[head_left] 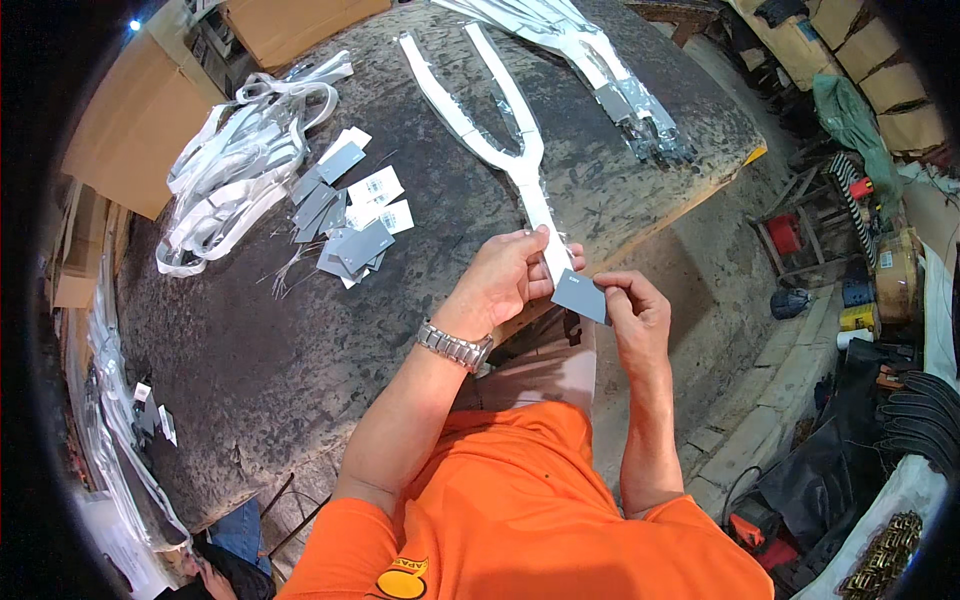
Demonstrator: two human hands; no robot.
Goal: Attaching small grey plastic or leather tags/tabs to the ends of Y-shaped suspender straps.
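A white Y-shaped strap [536, 205], with clear plastic wrap along its arms, lies on the dark, scuffed table [250, 370], its lower end reaching over the near edge. My left hand [500, 278] grips that lower end between thumb and fingers. At the strap's tip is a grey hang tag [580, 298], pinched by the thumb and fingers of my right hand [638, 315]. Whether the tag is attached to the strap cannot be made out. Left of the strap, grey and white tags [360, 248] with thin strings lie in a loose pile.
Coiled white straps [240, 165] lie at the table's left. More wrapped straps [590, 60], one with a grey tag, are stacked at the far right. Plastic-wrapped straps [125, 430] hang over the left edge, near another person's hand [212, 580]. Cardboard boxes [140, 120] stand behind.
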